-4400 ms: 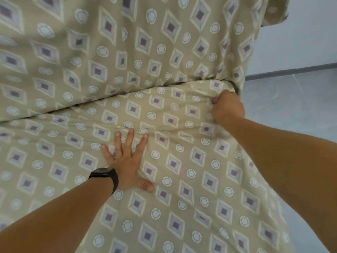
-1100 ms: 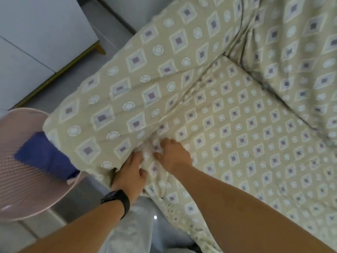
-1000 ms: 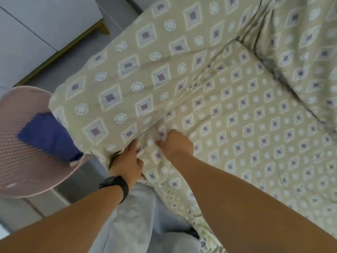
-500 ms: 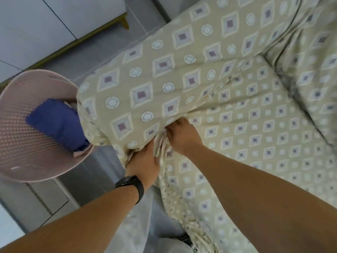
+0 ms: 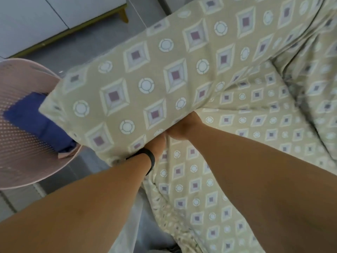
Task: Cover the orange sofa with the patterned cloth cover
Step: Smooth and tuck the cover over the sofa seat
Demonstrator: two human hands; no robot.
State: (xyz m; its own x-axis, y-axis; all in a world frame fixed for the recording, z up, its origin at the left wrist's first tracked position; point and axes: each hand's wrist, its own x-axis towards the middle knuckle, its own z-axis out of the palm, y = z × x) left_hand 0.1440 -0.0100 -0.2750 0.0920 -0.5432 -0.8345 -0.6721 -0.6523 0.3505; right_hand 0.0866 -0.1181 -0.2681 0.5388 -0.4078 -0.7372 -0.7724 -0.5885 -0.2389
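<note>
The beige patterned cloth cover [image 5: 259, 125], printed with diamonds and circles, lies over the whole sofa; no orange shows. It drapes the left armrest [image 5: 145, 84], the seat and the backrest [image 5: 317, 73]. Both hands meet at the front of the crease between armrest and seat. My right hand [image 5: 182, 129] is curled there, its fingers dug into bunched cloth under the armrest's overhang. Only a strip of my left hand [image 5: 159, 143] shows above a black wristband; its fingers are hidden under the armrest cloth.
A pink perforated laundry basket [image 5: 20, 157] holding a folded blue cloth [image 5: 36, 121] stands on the grey floor left of the armrest. A white cabinet [image 5: 54, 13] with a wooden base lies beyond it. The cover's front hem [image 5: 182, 221] hangs by my legs.
I went from the seat-backrest crease to the left armrest's front corner. In the last second both hands slid further under the armrest cloth, and the view moved closer.
</note>
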